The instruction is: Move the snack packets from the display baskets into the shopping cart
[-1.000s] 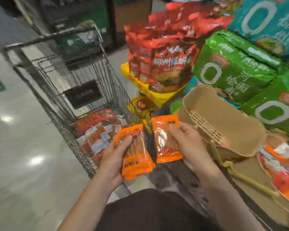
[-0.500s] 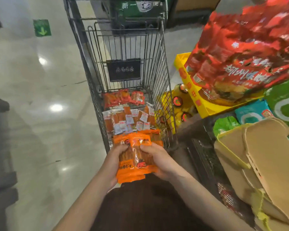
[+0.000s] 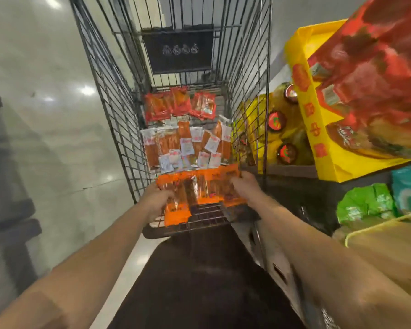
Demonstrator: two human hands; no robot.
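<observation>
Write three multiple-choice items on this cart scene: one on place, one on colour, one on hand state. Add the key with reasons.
1. Where are the orange packets?
A. over the cart's near end
B. on the floor
C. in the yellow box

2. What colour are the packets at the cart's far end?
A. green
B. red
C. blue

3. What are the hands doing?
A. hanging idle
B. pushing the cart
C. both gripping orange packets

Key: 1 A, they sit above the near rim. 2 B, the red packets lie farthest. 3 C, the left hand and right hand curl round them.
</observation>
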